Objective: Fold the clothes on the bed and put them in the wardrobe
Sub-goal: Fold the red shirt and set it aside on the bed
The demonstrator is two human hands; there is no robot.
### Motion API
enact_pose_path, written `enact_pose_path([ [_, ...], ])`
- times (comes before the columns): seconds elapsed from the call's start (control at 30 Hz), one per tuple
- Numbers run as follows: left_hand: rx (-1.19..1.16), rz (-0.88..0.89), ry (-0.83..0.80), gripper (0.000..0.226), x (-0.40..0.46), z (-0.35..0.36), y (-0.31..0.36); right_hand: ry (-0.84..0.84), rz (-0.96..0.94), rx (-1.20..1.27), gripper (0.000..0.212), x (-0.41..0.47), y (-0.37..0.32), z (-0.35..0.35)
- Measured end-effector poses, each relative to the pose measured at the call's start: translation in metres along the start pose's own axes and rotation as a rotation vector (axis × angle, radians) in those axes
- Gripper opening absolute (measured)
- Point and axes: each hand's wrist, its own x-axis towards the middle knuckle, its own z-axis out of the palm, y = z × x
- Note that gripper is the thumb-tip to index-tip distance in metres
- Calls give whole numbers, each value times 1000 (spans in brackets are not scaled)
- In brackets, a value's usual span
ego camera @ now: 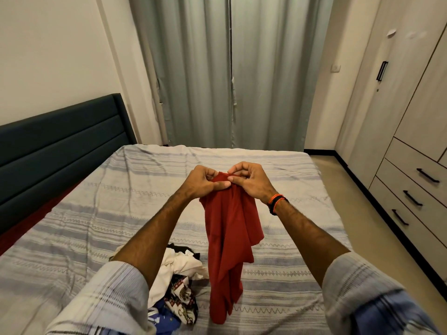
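A red garment [229, 240] hangs in the air above the bed [278, 165], bunched and unfolded, its lower end touching the striped bedcover. My left hand [205, 181] pinches its top edge on the left. My right hand [251, 178], with a black and orange band at the wrist, pinches the same edge right beside it. A pile of unfolded clothes [179, 281], white, black, patterned and blue, lies on the bed under my left forearm. The wardrobe [408, 112] stands along the right wall with its doors closed.
A dark padded headboard [60, 146] runs along the left. Grey curtains [232, 73] hang behind the bed. Three wardrobe drawers with black handles [412, 198] sit low on the right. A strip of beige floor [350, 213] separates bed and wardrobe.
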Motion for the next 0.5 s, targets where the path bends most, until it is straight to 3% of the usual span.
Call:
enact_pose_path([
  [0.23, 88, 128, 137, 24, -2, 3, 6, 2, 6, -63, 22, 0, 4, -2],
  [0.5, 243, 161, 186, 21, -2, -10, 14, -101, 111, -111, 29, -5, 19, -2],
])
